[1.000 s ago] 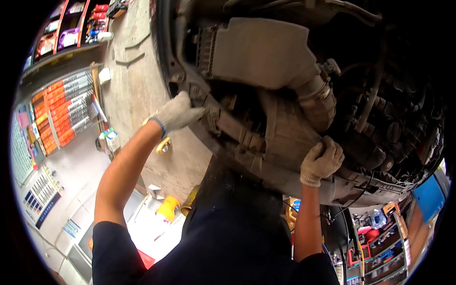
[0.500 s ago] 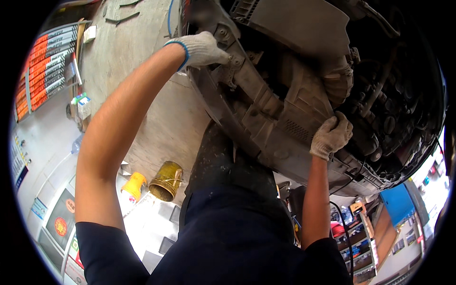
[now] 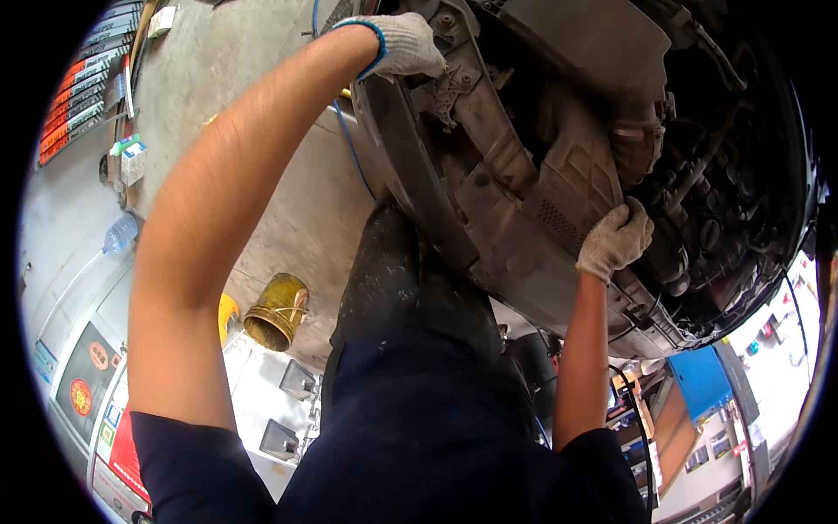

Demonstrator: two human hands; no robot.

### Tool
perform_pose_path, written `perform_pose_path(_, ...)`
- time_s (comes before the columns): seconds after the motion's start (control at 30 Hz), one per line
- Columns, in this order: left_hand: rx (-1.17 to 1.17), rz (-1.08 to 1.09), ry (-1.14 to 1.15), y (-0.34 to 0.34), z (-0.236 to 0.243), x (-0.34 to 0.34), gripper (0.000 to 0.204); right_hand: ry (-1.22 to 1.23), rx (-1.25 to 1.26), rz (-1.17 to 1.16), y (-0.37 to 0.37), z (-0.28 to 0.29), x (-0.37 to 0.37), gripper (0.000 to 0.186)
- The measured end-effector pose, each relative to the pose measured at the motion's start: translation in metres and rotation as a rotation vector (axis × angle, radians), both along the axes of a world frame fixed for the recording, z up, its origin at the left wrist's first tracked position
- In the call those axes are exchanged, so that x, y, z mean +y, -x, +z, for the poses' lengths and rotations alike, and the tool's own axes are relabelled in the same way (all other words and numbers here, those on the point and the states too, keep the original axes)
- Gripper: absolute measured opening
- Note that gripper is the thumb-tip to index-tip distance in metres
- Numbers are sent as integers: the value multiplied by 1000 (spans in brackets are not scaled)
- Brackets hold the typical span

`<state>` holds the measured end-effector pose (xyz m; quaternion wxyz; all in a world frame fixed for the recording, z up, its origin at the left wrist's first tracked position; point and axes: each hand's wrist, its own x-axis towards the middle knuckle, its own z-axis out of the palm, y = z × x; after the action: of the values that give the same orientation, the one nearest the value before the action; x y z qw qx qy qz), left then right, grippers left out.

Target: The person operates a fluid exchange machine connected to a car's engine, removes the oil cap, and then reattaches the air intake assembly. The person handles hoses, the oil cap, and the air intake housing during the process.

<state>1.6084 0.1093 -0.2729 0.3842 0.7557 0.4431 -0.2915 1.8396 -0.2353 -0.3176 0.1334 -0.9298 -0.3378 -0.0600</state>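
Observation:
In front of me is a car's open front end, with a long dusty front panel [image 3: 491,203] and a dark bumper [image 3: 403,166]. My left hand [image 3: 403,45], in a white knit glove with a blue cuff, is closed beside a metal bracket [image 3: 452,94] at the panel's far left end; whatever its fingers hold is hidden. Lower right, my right hand [image 3: 618,240] wears a soiled glove. Its fingers curl over the rear edge of a plastic cover [image 3: 572,188] with small vent holes, next to the engine [image 3: 698,210].
A ribbed air hose [image 3: 635,144] joins a large air box [image 3: 585,39]. A blue hose [image 3: 351,144] runs along the floor left of the bumper. A stained yellow bucket [image 3: 278,312] lies on the left, near a water bottle [image 3: 120,234]. Shelving [image 3: 633,419] stands at lower right.
My view has shifted, so the car sits slightly further right. My left hand has moved slightly up along the panel's end and its fingers are more curled. My right hand stays at the cover's edge.

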Motion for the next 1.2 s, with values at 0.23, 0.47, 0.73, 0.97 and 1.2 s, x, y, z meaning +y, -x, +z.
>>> perform_pose_path(0.23,-6,40,-46,8,-26,1,65,-31,-16,28,-4,-6,-3,32)
perform_pose_path(0.47,40,-41,-57,2,-14,1,65,-28,-32,26,-2,-2,-3,29)
perform_pose_path(0.73,19,-117,-47,1,-13,2,62,-46,-25,22,1,2,-1,27)
perform_pose_path(0.97,56,-41,-78,2,-20,3,64,-30,-6,5,0,1,-1,28)
perform_pose_path(1.2,55,-54,-39,-1,-9,0,62,-33,-23,15,-1,0,-2,27)
